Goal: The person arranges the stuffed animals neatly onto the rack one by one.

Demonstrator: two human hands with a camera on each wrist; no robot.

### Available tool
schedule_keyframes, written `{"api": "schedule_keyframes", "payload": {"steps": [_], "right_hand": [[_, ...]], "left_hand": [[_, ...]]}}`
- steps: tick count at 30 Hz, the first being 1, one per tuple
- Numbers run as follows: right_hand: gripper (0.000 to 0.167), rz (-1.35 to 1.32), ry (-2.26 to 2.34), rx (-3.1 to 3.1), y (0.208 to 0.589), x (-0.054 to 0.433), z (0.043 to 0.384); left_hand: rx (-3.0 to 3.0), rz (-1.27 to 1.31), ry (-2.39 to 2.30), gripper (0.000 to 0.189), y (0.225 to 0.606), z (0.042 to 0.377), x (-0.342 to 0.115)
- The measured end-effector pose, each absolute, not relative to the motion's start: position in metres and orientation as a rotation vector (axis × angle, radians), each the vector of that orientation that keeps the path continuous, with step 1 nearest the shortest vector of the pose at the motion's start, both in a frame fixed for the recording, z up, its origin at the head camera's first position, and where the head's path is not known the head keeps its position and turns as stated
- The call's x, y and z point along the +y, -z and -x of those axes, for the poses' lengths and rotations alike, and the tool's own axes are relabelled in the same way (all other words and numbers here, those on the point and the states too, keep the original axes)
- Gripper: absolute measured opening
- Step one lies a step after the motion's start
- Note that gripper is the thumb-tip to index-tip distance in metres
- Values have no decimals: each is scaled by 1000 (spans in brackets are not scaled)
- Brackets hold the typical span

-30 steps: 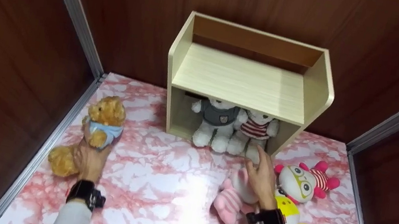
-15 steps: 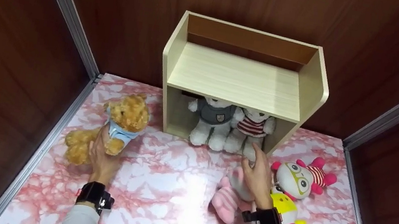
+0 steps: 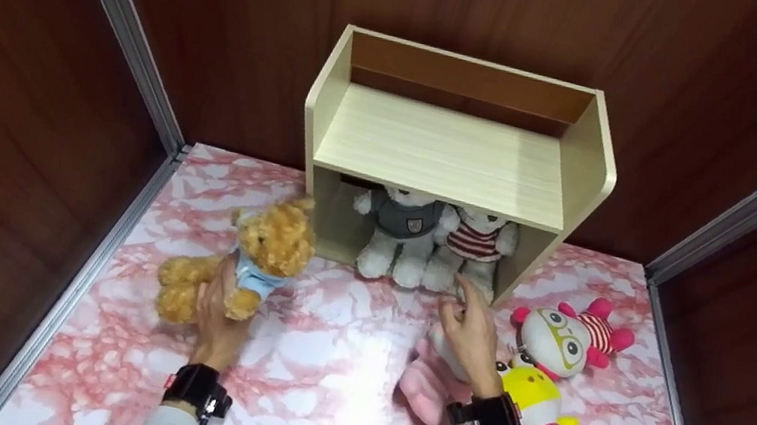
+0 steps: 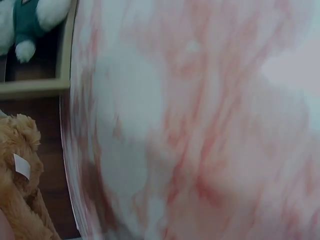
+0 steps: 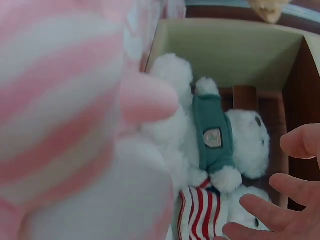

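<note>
The left hand (image 3: pixel 220 322) grips the brown bear (image 3: pixel 259 277) mid-body, likely for balance, while the right hand (image 3: pixel 474 340), fingers spread, holds nothing

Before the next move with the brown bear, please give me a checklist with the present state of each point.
1. Left hand holds the brown bear: ok.
2. Brown bear upright: not ok, tilted, head toward the shelf.
3. Grey-shirted bear and striped-shirt bear upright in the lower compartment: ok.
4. Gap left of them, head view: ok.
5. Right hand holds nothing: ok.
6. Right hand not touching the pink toy: cannot tell, they overlap.
</note>
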State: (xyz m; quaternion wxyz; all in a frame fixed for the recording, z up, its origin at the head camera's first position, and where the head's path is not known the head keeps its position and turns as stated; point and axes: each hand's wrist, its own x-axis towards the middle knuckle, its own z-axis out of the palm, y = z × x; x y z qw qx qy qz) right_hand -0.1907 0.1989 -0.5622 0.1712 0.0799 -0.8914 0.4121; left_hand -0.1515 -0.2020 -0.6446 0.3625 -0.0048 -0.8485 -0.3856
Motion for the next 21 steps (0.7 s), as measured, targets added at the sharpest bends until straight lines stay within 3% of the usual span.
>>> {"api": "schedule_keyframes", "payload": {"steps": [12,21], "right_hand": [[44,-440,-1173,-2517,562,145,185],[47,-401,-1472,-2559,556,118,173]], "left_hand": [[-2222,168,845,77,655,152,-157],[-2235,314,514,80,659,158,-133]]}}
